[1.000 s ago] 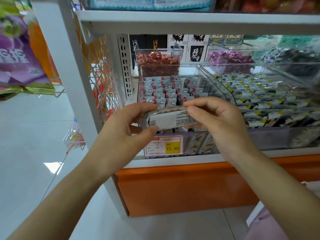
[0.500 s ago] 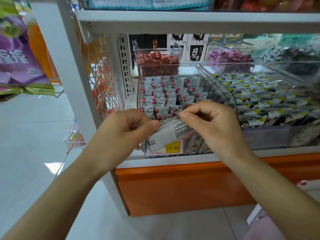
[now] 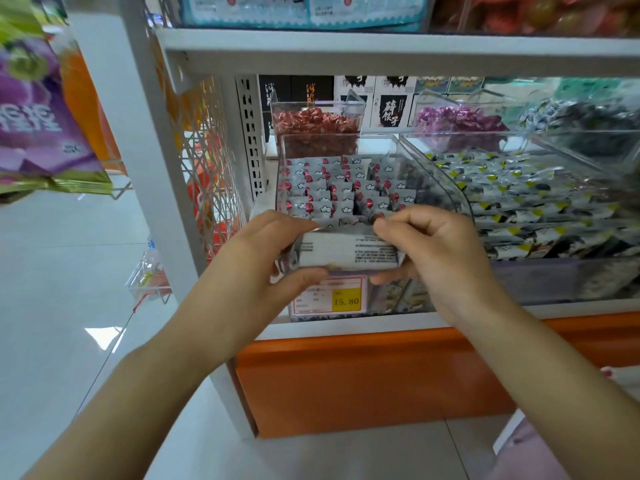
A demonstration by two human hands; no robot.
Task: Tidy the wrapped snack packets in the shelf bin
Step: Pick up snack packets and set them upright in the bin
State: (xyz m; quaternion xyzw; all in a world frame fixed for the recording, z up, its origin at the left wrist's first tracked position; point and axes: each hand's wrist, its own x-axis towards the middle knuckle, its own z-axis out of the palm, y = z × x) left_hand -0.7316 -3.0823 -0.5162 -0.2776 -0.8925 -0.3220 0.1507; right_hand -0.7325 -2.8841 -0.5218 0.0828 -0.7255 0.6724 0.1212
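1. Left hand (image 3: pixel 256 261): fingers (image 3: pixel 291 225) and thumb pinch the left end of the packet (image 3: pixel 346 252), held at the bin (image 3: pixel 339 136) front.
2. Right hand (image 3: pixel 436 261): fingers pinch its right end.
3. Rear rows (image 3: pixel 332 188) look neat; this packet is not yet slotted in.

We look from one head-worn camera, facing forward and down. The clear shelf bin (image 3: pixel 437 181) sits near, mid-frame.

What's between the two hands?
In the head view, a white wrapped snack packet spans the gap, left hand and right hand gripping its ends.
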